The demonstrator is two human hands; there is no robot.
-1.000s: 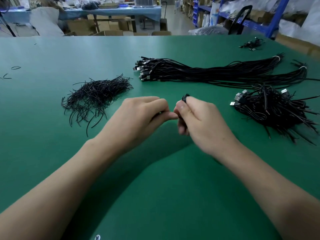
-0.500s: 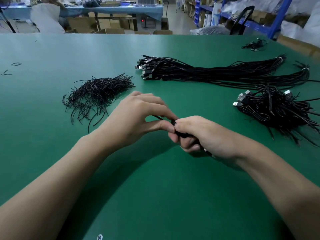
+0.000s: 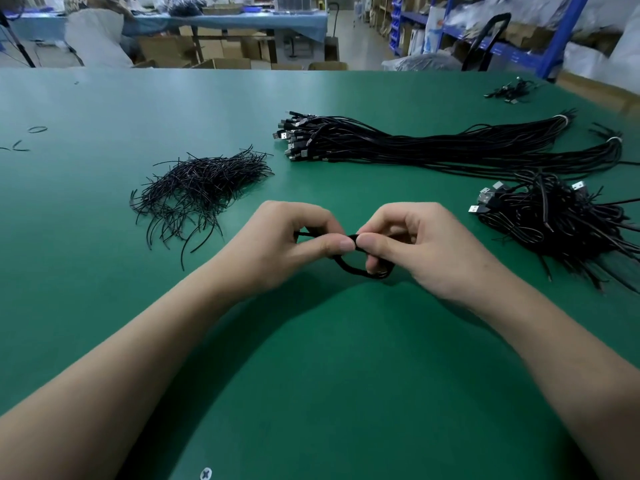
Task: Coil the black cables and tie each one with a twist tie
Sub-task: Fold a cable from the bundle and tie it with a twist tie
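The small coiled black cable (image 3: 350, 269) was held just above the middle of the green worktop (image 3: 311, 375), between the two hands. The left hand (image 3: 287, 247) pinched its top between thumb and curled fingers. The right hand (image 3: 415, 251) gripped the same spot from the other side, so that the two thumb tips met over the cable. Its loop hung below them, partly round a right finger. A thin black strand ran under the left fingers; whether it was a tie or the cable's end could not be told. The loose pile of thin black twist ties (image 3: 201, 188) lay near the left hand, toward the far left. The long bundle of straight black cables (image 3: 433, 147) stretched across the far right. The heap of finished black cable coils (image 3: 561, 223) sat by the right edge, near the right hand. Bare worktop lay open toward the near edge and the left edge. Half a second earlier the right hand had lain lower with the cable under its palm; now it had turned thumb-up, level with the left.
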